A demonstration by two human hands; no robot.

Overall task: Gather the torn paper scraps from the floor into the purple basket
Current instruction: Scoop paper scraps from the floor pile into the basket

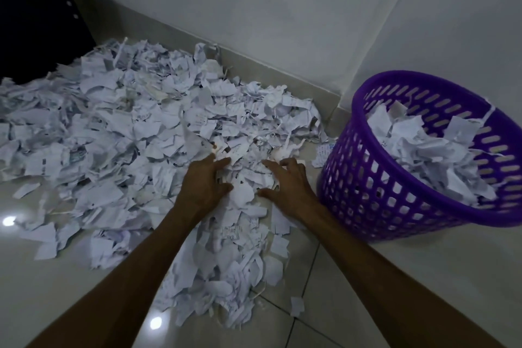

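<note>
A wide heap of torn white paper scraps (135,133) covers the tiled floor from the left edge to the middle. The purple basket (375,192) stands at the right, tilted toward me, with scraps (429,155) piled inside it. My left hand (203,181) and my right hand (288,181) rest palm-down on the pile's near right part, facing each other with a mound of scraps (245,178) between them. The fingers of both hands are spread and slightly bent into the paper. The right hand lies a short way left of the basket.
A pale wall (254,8) runs behind the heap and meets another wall behind the basket. A dark piece of furniture (36,17) stands at the far left. Glossy floor tiles (367,291) show in front of the basket. A lone scrap (297,306) lies there.
</note>
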